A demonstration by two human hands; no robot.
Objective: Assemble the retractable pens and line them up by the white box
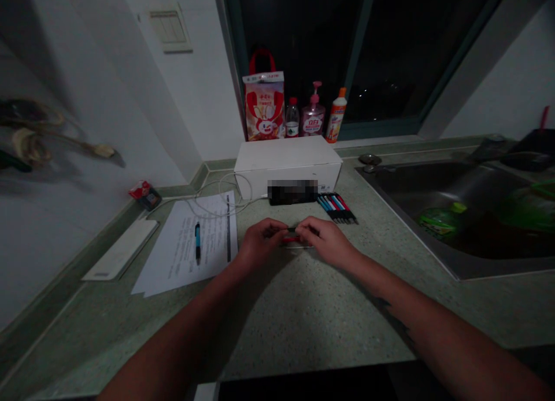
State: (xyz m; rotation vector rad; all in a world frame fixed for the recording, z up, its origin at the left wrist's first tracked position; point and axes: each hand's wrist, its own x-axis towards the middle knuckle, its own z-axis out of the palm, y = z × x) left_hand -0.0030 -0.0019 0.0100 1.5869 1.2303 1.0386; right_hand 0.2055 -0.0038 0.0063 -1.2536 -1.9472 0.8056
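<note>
My left hand (264, 238) and my right hand (323, 238) are close together over the counter, each in a pinch. Between their fingertips runs a small dark pen-like piece (292, 230), held at both ends. Just under it shows a red piece (291, 239), partly hidden by the fingers, and a thin pale item (298, 247) lies below that. Behind my right hand, several pens (336, 208) in blue, white, red and black lie side by side. A dark phone (293, 194) with a cable leans against the white box (288, 161).
Printed sheets (182, 262) with a blue pen (198, 243) on them lie at the left, beside a flat white box (124, 249). A steel sink (433, 256) is at the right. Bottles (313, 118) and a red bag (264, 107) stand behind the white box.
</note>
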